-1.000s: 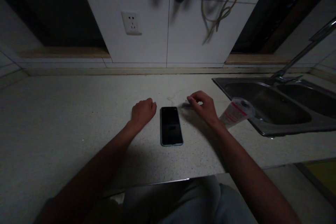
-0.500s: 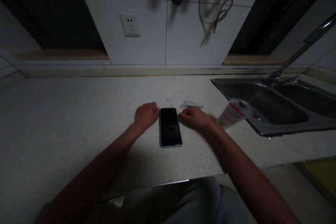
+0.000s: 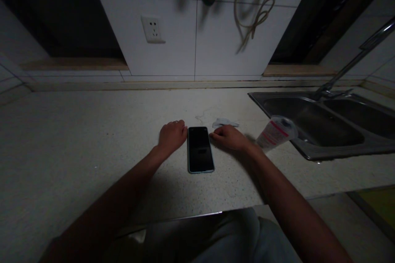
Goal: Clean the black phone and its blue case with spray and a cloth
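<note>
A black smartphone (image 3: 200, 149) lies face up on the pale speckled countertop (image 3: 77, 139), its screen dark. My left hand (image 3: 171, 135) rests on the counter against the phone's upper left edge, fingers curled into a loose fist. My right hand (image 3: 228, 137) rests on the counter at the phone's upper right edge, fingers curled under with nothing visible in them. A small crumpled white piece of film or paper (image 3: 224, 123) lies just beyond my right hand.
A clear plastic cup with a red and white label (image 3: 276, 132) lies tipped at the edge of a steel double sink (image 3: 311, 154) on the right, with a faucet (image 3: 354, 59) above. A wall socket (image 3: 152, 29) and hanging cords (image 3: 254, 12) are on the tiled wall.
My right hand let go of the small white piece, leaving it on the counter, and came down beside the phone's right edge. My left hand shifted slightly closer to the phone.
</note>
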### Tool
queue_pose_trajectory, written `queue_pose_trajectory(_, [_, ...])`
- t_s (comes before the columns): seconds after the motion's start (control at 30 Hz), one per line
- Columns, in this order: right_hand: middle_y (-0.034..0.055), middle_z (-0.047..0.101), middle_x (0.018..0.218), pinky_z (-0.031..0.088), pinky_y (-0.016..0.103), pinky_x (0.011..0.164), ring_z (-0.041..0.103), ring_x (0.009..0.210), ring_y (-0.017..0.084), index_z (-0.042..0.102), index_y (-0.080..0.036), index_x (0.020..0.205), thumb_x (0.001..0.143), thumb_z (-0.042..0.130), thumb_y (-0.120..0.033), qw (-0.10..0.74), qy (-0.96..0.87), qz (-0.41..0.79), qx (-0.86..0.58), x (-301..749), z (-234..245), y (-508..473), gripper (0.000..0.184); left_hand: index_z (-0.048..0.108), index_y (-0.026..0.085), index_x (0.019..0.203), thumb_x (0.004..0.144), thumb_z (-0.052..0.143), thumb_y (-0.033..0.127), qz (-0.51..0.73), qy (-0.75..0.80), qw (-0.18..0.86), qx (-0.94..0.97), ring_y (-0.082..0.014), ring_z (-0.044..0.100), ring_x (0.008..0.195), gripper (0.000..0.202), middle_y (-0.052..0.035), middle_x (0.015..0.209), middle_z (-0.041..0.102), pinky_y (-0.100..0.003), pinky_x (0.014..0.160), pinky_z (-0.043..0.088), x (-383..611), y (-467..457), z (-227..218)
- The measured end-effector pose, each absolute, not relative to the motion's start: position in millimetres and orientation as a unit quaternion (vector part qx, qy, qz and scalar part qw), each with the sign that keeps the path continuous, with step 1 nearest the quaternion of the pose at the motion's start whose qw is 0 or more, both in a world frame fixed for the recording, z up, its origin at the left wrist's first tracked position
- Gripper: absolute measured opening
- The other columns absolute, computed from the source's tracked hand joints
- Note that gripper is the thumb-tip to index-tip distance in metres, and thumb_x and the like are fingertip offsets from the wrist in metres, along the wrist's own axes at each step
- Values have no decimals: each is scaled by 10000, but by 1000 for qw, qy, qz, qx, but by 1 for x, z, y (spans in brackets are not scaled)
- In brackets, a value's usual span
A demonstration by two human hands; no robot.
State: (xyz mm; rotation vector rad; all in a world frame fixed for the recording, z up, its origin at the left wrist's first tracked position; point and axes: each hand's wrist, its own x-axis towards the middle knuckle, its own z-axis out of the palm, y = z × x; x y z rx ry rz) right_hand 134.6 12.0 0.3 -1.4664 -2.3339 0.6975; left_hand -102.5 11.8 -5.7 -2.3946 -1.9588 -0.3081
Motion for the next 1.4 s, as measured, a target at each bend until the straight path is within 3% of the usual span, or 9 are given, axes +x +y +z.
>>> queue_pose_trajectory(0.17, [58,666,761,330,293,613,536,658,170,649,-206,803,884,548,-338,224,-791,223,-524,135,-2,14,184,624,176,986,1008,317,346,-113,-632,-15,-766,-257,654,932,351,-130,988,711,-359,783,438,-104,11,-1])
queue_pose_trajectory(0.27, [117,720,918,370,309,659,599,768,214,689,-192,1002,875,576,-316,238,-766,197,-563,134,-5,15,211,615,177,994,1025,260,439,-127,-643,-50,-754,-262,651,937,443,-139,986,708,-364,789,446,-100,5,3])
queue_pose_trajectory(0.4, [111,730,848,351,308,641,601,734,205,744,-184,911,930,509,-333,205,-803,196,-524,128,-4,12,279,618,165,1055,955,364,637,-116,-647,-73,-750,-318,657,920,545,-183,989,699,-402,777,457,-89,-10,5])
queue_pose_trajectory(0.63, [54,666,702,360,290,595,547,642,165,760,-166,862,935,523,-432,228,-783,334,-472,125,-3,9,364,609,169,1001,928,465,579,-192,-660,-119,-717,-335,651,936,441,-173,958,687,-455,828,481,-77,-17,1])
queue_pose_trajectory(0.77, [68,706,913,460,299,675,608,782,185,728,-188,1101,890,624,-409,311,-744,426,-410,122,-10,11,322,565,179,1152,838,645,475,-355,-621,-270,-645,-306,645,1035,438,-161,1126,680,-455,898,495,-75,-13,-5])
queue_pose_trajectory(0.93, [42,653,946,507,264,518,613,667,143,580,-229,1347,726,795,-312,417,-579,579,-394,112,-15,10,662,447,244,1380,765,721,333,-535,-470,-534,-456,-266,649,1085,679,-115,1295,630,-414,889,538,-66,-13,-1])
queue_pose_trajectory(1.03, [8,645,866,517,252,474,609,610,126,589,-215,1280,663,848,-265,464,-500,639,-355,107,-15,10,671,437,278,1417,770,716,320,-553,-398,-639,-356,-264,680,1012,706,-89,1248,663,-418,842,561,-66,-12,6])
queue_pose_trajectory(1.2, [-8,670,841,506,239,439,598,544,105,612,-221,1206,621,886,-277,462,-477,676,-320,96,-14,5,648,621,128,1203,862,576,584,-399,-292,-831,-254,-303,714,845,571,-152,978,731,-526,836,549,-76,-6,8])
queue_pose_trajectory(1.4, [29,681,888,490,249,478,635,631,134,669,-200,934,713,778,-425,611,-420,544,-392,98,-4,8,333,617,158,1224,923,512,572,-394,-248,-863,-197,-298,710,962,522,-141,1035,736,-545,908,516,-79,-5,7])
